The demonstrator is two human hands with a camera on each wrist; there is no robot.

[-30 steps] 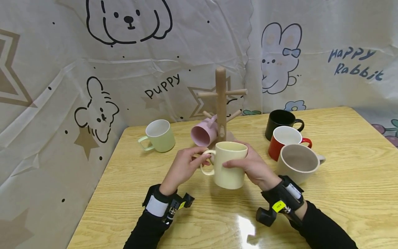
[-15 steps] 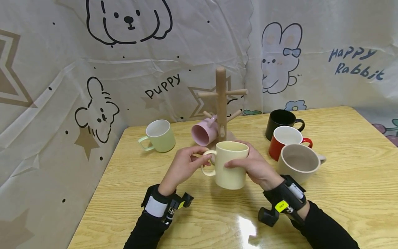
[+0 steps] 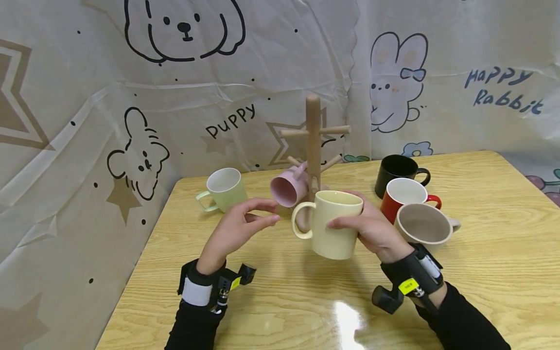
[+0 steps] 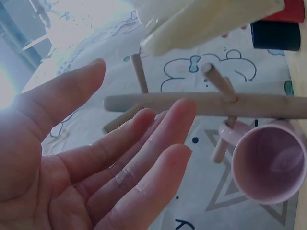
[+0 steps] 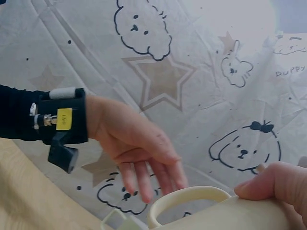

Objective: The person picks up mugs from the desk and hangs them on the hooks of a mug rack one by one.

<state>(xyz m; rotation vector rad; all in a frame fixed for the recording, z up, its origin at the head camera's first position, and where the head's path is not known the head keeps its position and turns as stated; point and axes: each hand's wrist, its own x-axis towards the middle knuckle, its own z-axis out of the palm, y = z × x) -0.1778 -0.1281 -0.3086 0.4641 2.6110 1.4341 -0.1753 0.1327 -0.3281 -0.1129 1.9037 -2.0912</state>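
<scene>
A pale yellow mug is held in my right hand, thumb across its near side and fingers behind it. Its handle points left, toward my left hand. My left hand is apart from the mug, thumb and fingers spread with nothing between them; the left wrist view shows its palm and relaxed fingers. Behind the yellow mug stands a wooden mug tree with several pegs. A pink mug hangs by its handle from a low left peg, its mouth facing forward.
A light green mug stands at the table's back left. On the right, a black mug, a red mug with white inside, and a beige mug stand close together. A printed cloth hangs behind the wooden table.
My left hand has let go of the yellow mug's handle and drawn back left. My right hand has carried the mug slightly right and up.
</scene>
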